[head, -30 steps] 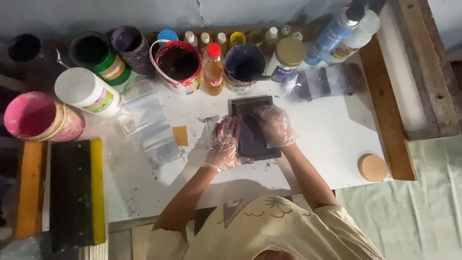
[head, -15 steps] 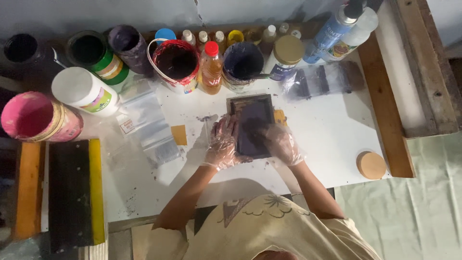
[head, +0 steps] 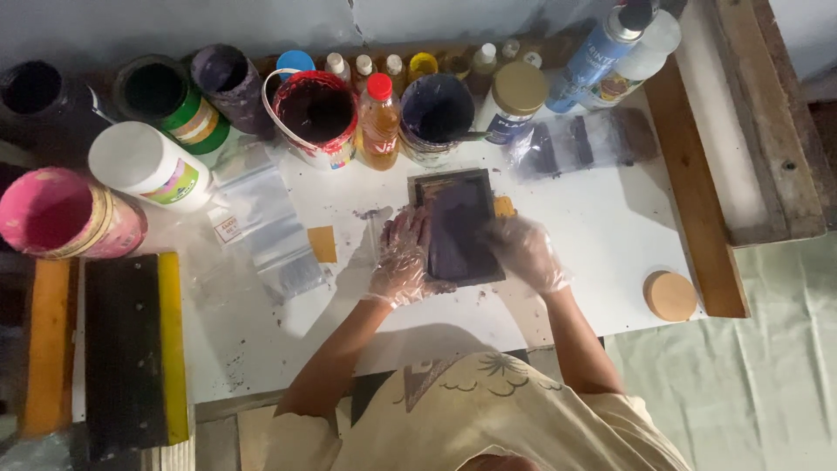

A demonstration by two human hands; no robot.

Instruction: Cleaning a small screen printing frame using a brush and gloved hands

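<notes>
Worktable (head: 610, 235), white-topped and speckled with dark stains, fills most of the view, with a wooden rail along its right side. Long black squeegee (head: 131, 349) with a yellow edge lies at the left. Row of open paint tubs along the back: pink tub (head: 61, 214) far left, red-rimmed tub (head: 316, 113) with dark contents, dark blue tub (head: 436, 113) just behind the frame. White-lidded jar (head: 148, 166) carries a green and pink label; blue spray can (head: 597, 52) lies tilted at the back right. Small dark screen frame (head: 458, 227) lies flat on the table centre. Left hand (head: 401, 257), in a clear plastic glove, presses flat against the frame's left edge; right hand (head: 526, 253), also gloved, curls around its right edge, though whether it grips or merely steadies I cannot tell through the crinkled film. Risk, as judged: a slipping glove could shift the frame and smear wet ink, and an elbow could tip the nearby tubs. Clear zip bags (head: 270, 227) lie left of the hands, with a small orange square (head: 323, 244). Round wooden lid (head: 670, 295) sits near the right rail.
</notes>
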